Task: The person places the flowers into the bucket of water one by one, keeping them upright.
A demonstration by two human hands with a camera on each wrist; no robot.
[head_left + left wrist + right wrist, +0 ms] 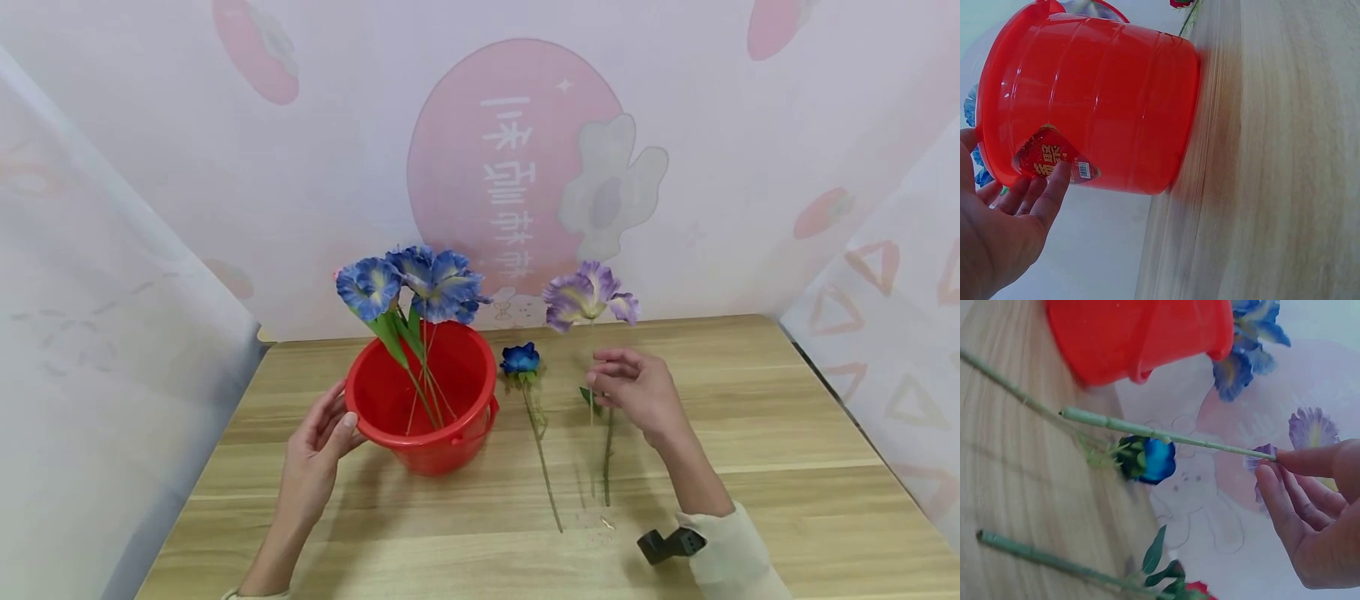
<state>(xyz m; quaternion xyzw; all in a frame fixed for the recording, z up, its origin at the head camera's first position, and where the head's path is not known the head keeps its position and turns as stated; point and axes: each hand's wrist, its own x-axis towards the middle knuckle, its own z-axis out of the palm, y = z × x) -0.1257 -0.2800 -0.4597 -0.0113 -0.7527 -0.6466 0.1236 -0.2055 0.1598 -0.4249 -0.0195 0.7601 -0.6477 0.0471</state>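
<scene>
My left hand [318,450] holds the red bucket [442,458] at its left side, thumb at the rim and fingers against the outer wall. In the left wrist view, the fingertips lie over a dark red label [1047,153]. Blue irises [442,287] stand inside the bucket, leaning toward the back left. To the bucket's right, my right hand [637,392] pinches the thin green stem [1197,443] of a purple iris [585,300] between thumb and fingertips. Its bloom points up and its lower stem end hangs above the table.
A blue rose [521,358] lies on the table [480,550] between bucket and right hand. A red rose [1197,587] lies beneath the right hand, its bloom hidden in the head view. A printed cloth wall [337,167] rises behind the table.
</scene>
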